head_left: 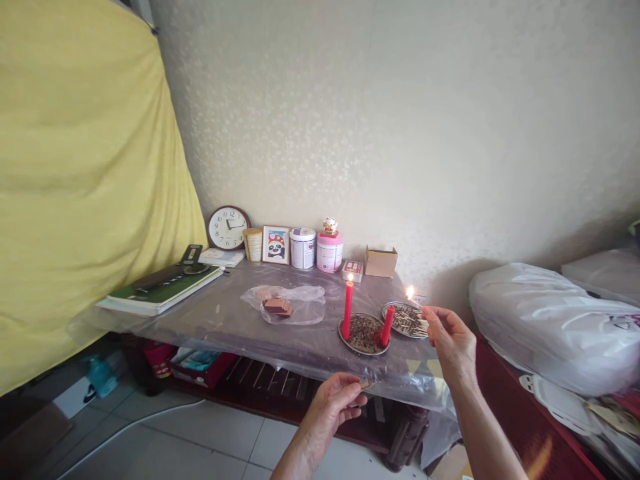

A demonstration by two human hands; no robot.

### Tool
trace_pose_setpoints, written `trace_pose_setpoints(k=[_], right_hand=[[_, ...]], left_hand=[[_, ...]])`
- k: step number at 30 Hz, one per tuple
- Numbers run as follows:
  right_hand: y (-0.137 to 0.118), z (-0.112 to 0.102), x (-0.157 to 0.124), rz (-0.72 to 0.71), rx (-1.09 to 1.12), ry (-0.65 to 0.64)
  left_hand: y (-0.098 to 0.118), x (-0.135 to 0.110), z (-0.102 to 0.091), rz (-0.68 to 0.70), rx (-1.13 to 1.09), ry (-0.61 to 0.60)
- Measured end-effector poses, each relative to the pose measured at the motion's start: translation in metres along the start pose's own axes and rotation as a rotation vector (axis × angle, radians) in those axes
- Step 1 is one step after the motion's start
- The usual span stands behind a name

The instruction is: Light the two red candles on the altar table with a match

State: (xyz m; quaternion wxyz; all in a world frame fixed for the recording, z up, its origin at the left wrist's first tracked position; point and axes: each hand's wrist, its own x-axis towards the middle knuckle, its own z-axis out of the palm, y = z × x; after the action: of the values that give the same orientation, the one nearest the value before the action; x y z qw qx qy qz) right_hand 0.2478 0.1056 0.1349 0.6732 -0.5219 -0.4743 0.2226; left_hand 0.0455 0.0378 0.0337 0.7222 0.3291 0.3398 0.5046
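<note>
Between the thumb and fingers of my right hand (453,343) is a burning match (416,303), its flame at the upper left end. My left hand (334,403), lower and nearer to me, pinches what looks like a small brown matchbox (367,385) by the table's front edge. A tall red candle (348,310) burns upright on a round metal plate (364,353) covered with dark bits. On the same plate a shorter red candle (387,327) leans slightly and shows no flame. Behind it, a second plate (387,316) holds many matchsticks (410,323), partly hidden by my right hand.
Plastic film covers the table (210,320). Brown matchboxes (278,307) lie on a clear bag (313,310). Along the wall stand a clock (229,227), a panda picture (275,245), tins (303,249) and a cardboard box (381,262). White bags (555,320) bulge at right.
</note>
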Motion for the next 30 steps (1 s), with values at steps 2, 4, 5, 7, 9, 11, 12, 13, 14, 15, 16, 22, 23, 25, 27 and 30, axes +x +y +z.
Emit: trace_pose_setpoints(k=[2, 4, 5, 7, 9, 11, 12, 13, 14, 15, 16, 22, 23, 25, 27, 30], right_hand=[[0.0005, 0.0003, -0.0002, 0.002, -0.008, 0.006], [0.0013, 0.0007, 0.0001, 0.005, -0.012, 0.007], [0.0019, 0.0008, 0.0003, 0.006, -0.013, 0.006], [0.0031, 0.0009, 0.0009, 0.008, -0.013, 0.003], [0.0041, 0.0009, 0.0013, 0.011, -0.014, -0.001], [0.0046, 0.0006, 0.0011, 0.014, -0.018, -0.004], [0.0047, 0.0004, 0.0009, 0.013, -0.019, -0.005], [0.0047, 0.0001, 0.0006, 0.012, -0.021, -0.009], [0.0046, -0.0002, 0.0003, 0.011, -0.023, -0.014], [0.0044, -0.0005, 0.0001, 0.008, -0.025, -0.018], [0.0042, -0.0007, 0.0, 0.005, -0.027, -0.022], [0.0014, -0.0004, 0.0016, -0.012, -0.046, -0.035], [0.001, -0.0001, 0.0021, -0.014, -0.05, -0.039], [0.0008, 0.0005, 0.0032, -0.024, -0.06, -0.048], [0.0014, 0.0013, 0.0044, -0.037, -0.077, -0.057], [0.0039, 0.0029, 0.0059, -0.041, -0.101, -0.069]], left_hand=[[-0.0003, 0.0002, -0.0002, -0.004, 0.0, 0.0], [-0.0008, 0.0006, -0.0003, -0.003, 0.0, 0.0], [-0.0009, 0.0008, -0.0003, -0.002, 0.002, -0.002], [-0.0011, 0.0008, -0.0004, -0.002, 0.007, -0.007], [-0.0014, 0.0005, -0.0008, -0.001, 0.012, -0.011], [-0.0019, 0.0004, -0.0018, 0.003, 0.014, -0.019], [-0.0023, 0.0005, -0.0026, 0.008, 0.014, -0.026], [-0.0027, 0.0007, -0.0034, 0.012, 0.015, -0.037], [-0.0033, 0.0012, -0.0042, 0.015, 0.015, -0.047], [-0.0038, 0.0018, -0.0051, 0.017, 0.015, -0.051], [-0.0044, 0.0025, -0.0058, 0.015, 0.014, -0.051], [-0.0059, 0.005, -0.007, -0.006, 0.015, -0.049], [-0.0055, 0.0047, -0.0067, -0.007, 0.012, -0.046], [-0.0045, 0.0039, -0.006, -0.013, 0.002, -0.042], [-0.0036, 0.0032, -0.0055, -0.014, -0.005, -0.041], [-0.0034, 0.0024, -0.0053, -0.011, -0.006, -0.042]])
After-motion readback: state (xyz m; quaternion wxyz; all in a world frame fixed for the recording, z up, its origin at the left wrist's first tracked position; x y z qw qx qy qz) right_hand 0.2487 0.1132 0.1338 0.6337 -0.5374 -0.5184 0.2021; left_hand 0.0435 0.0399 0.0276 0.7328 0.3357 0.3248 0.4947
